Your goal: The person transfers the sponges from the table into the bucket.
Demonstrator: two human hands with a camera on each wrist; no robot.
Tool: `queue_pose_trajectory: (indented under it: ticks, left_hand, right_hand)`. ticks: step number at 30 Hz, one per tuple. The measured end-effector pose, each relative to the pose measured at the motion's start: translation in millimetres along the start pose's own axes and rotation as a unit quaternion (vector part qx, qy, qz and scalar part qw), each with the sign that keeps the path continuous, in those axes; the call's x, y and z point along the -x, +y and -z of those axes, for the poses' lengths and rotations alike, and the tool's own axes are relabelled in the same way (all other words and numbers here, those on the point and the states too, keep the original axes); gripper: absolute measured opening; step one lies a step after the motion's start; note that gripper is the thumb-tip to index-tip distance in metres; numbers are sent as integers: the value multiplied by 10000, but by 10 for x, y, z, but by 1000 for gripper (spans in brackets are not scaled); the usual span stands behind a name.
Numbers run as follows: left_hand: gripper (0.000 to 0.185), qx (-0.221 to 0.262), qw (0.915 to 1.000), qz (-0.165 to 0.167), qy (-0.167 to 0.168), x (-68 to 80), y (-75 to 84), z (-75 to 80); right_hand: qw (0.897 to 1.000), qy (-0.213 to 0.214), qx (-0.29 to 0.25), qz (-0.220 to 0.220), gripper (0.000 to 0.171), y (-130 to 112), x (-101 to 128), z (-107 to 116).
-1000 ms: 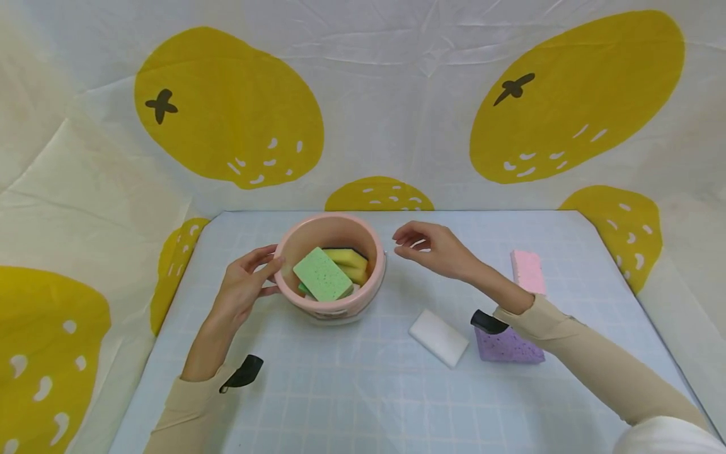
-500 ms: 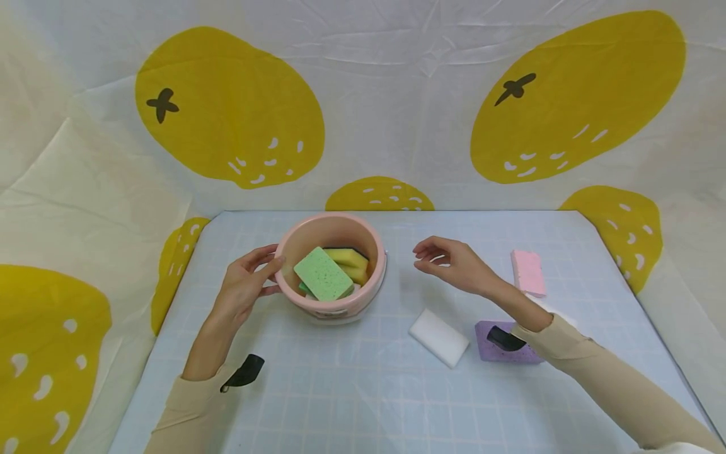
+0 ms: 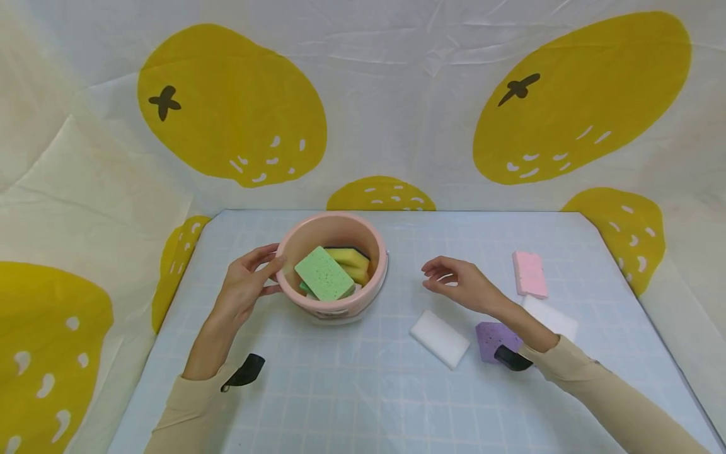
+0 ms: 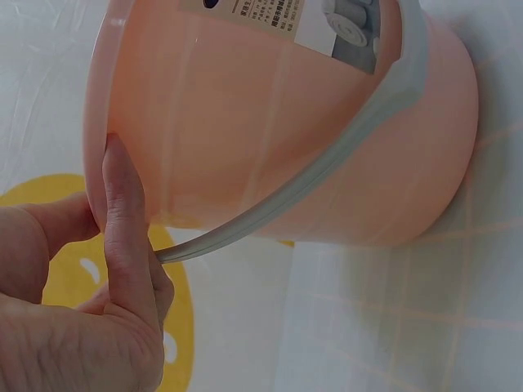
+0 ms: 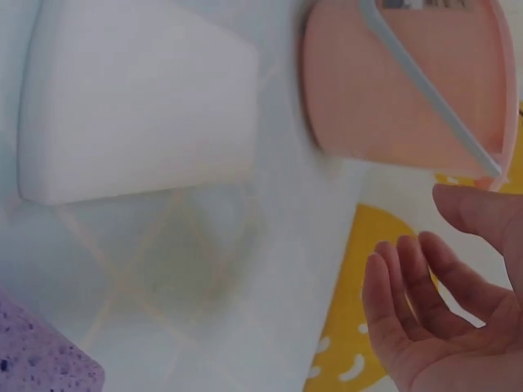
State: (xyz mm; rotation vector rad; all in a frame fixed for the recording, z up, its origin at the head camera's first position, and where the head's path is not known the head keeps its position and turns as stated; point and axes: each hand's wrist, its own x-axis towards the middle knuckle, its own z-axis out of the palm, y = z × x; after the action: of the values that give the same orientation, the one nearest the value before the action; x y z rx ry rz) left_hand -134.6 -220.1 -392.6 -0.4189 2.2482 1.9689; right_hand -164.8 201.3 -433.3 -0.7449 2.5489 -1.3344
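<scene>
Since a second ago the right hand [image 3: 462, 285] has drawn away from the rim of the pink bucket [image 3: 331, 268] and dropped lower, toward the sponges lying to the bucket's right; the left hand [image 3: 245, 290] has not shifted. The right hand is empty, with its fingers loosely spread, and hovers above the table [image 3: 351, 384] between the bucket and the pink sponge [image 3: 530, 273]. The left hand rests against the bucket's left wall, thumb on the rim as the left wrist view shows [image 4: 122, 204], steadying it more than gripping it.

Inside the bucket a green sponge [image 3: 323, 273] lies tilted on top of a yellow sponge [image 3: 350, 260]. To the bucket's right and nearer the person lies a white sponge [image 3: 439, 337], closest to the right hand; just past it sits a purple sponge [image 3: 495, 337], partly hidden by the forearm, with another white sponge [image 3: 551, 317] behind.

By the look of it, one sponge is freshly in and the hand is going for the next. Picking up the white sponge would call for lowering the hand and closing the fingers across its short sides, while the left hand keeps the bucket from sliding.
</scene>
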Motion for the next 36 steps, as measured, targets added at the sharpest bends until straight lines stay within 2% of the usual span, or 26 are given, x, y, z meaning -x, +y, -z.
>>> queue_pose_trajectory:
  ticks: [15, 22, 36]
  left_hand:
    - [54, -54, 10000, 3, 61, -16, -12, -4]
    - [55, -71, 10000, 8, 63, -4, 1, -7]
    - [57, -78, 10000, -25, 49, 15, 7, -8]
  right_hand:
    - [9991, -374, -99, -165, 32, 264, 250, -181]
    - [9969, -568, -118, -526, 33, 359, 353, -263]
    - [9952, -917, -35, -345, 41, 378, 460, -310]
